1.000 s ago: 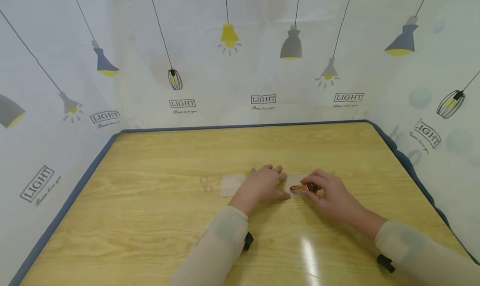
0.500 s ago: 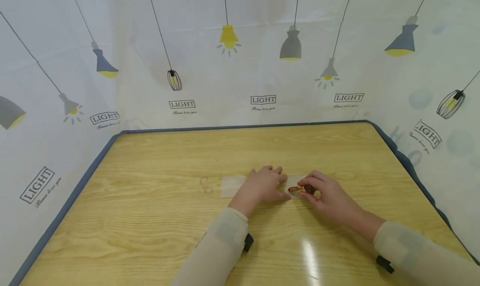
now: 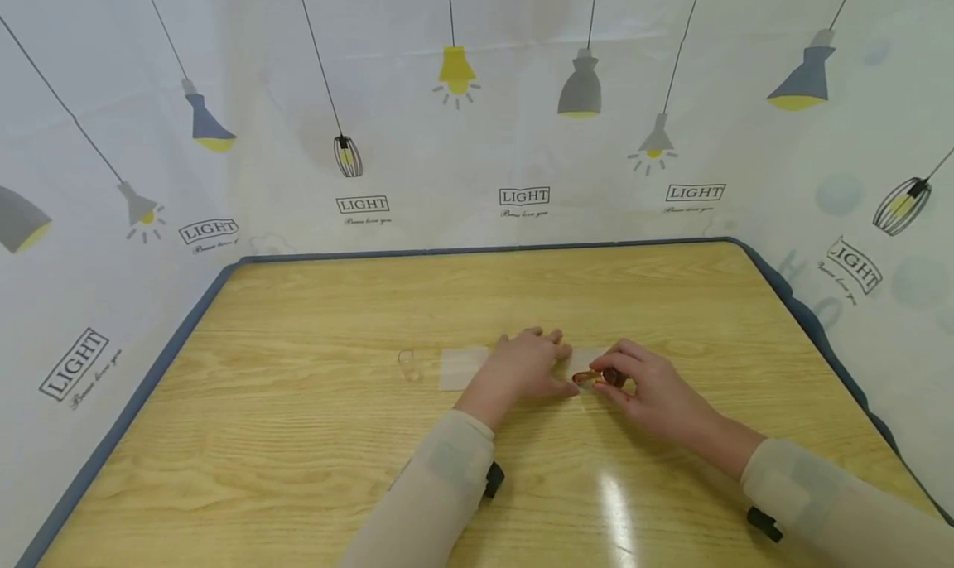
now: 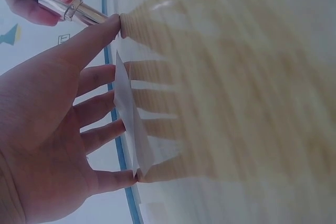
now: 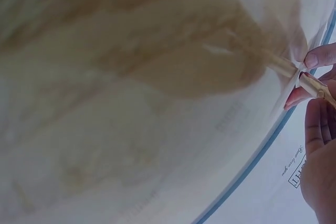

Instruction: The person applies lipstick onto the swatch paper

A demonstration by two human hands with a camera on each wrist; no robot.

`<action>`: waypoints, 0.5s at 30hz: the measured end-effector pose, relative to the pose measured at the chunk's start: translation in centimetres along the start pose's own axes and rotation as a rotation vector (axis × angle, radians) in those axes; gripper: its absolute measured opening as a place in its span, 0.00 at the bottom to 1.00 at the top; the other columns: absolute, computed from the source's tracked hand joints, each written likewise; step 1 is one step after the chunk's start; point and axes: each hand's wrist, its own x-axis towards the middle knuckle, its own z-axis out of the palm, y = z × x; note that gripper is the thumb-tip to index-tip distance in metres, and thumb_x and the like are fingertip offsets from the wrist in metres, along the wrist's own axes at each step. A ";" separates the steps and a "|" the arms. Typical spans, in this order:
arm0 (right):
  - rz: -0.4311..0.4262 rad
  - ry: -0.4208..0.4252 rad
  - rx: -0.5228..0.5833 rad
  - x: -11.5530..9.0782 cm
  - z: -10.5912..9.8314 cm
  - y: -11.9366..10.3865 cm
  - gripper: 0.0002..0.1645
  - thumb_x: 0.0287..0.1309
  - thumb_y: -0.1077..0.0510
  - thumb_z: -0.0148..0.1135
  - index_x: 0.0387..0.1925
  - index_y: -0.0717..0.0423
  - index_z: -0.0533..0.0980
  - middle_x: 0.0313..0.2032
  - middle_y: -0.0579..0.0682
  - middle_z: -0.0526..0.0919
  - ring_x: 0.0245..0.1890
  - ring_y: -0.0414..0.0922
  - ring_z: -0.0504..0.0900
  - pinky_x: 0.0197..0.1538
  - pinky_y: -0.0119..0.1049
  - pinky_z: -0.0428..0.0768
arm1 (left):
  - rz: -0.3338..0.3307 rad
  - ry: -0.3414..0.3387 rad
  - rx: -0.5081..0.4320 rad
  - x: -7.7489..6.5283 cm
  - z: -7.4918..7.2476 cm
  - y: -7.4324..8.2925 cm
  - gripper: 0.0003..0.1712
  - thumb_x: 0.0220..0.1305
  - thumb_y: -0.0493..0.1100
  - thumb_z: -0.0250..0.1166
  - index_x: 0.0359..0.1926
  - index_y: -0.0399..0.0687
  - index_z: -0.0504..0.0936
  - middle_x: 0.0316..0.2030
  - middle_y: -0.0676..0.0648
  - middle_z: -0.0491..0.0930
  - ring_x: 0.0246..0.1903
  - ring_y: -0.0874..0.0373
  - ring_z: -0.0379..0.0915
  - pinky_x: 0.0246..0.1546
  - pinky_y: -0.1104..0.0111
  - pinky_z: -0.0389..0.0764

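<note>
My left hand rests with spread fingers on a sheet of white paper, its fingertips and thumb down at the table. In the left wrist view the paper runs under those fingertips. To its right, my right hand pinches a shiny gold lipstick between thumb and fingers. The lipstick lies tilted, its red tip right at the paper beside my left thumb. In the right wrist view the lipstick points down at the paper, and a red fingertip shows near it.
A small clear, see-through object lies left of the paper. The wooden table has a blue edge, with a white lamp-printed curtain behind and at both sides.
The lipstick tip has shifted slightly left and toward me over the paper, the right hand moving a little with it. The left hand has stayed in place.
</note>
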 end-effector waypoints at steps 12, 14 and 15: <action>0.003 -0.016 -0.003 0.1 0.0 -0.1 0.16 0.53 0.71 0.79 0.43 0.60 0.85 0.38 0.48 0.82 0.32 0.32 0.80 0.33 0.33 0.85 | -0.001 -0.003 0.018 -0.1 0.0 0.1 0.41 0.74 0.70 0.62 0.81 0.67 0.66 0.84 0.54 0.57 0.84 0.50 0.52 0.79 0.38 0.62; 0.027 -0.031 -0.010 0.1 0.0 -0.1 0.15 0.55 0.70 0.79 0.44 0.60 0.85 0.38 0.46 0.81 0.33 0.32 0.80 0.33 0.33 0.85 | -0.002 -0.003 0.025 -0.1 0.0 0.1 0.41 0.74 0.70 0.61 0.81 0.67 0.66 0.84 0.54 0.56 0.84 0.50 0.52 0.79 0.39 0.63; 0.041 -0.039 -0.013 0.1 -0.1 -0.1 0.15 0.56 0.70 0.78 0.44 0.59 0.85 0.38 0.46 0.81 0.33 0.32 0.80 0.34 0.33 0.85 | -0.002 -0.003 0.027 -0.1 0.0 0.1 0.41 0.74 0.71 0.61 0.81 0.67 0.66 0.84 0.55 0.56 0.84 0.50 0.52 0.79 0.39 0.63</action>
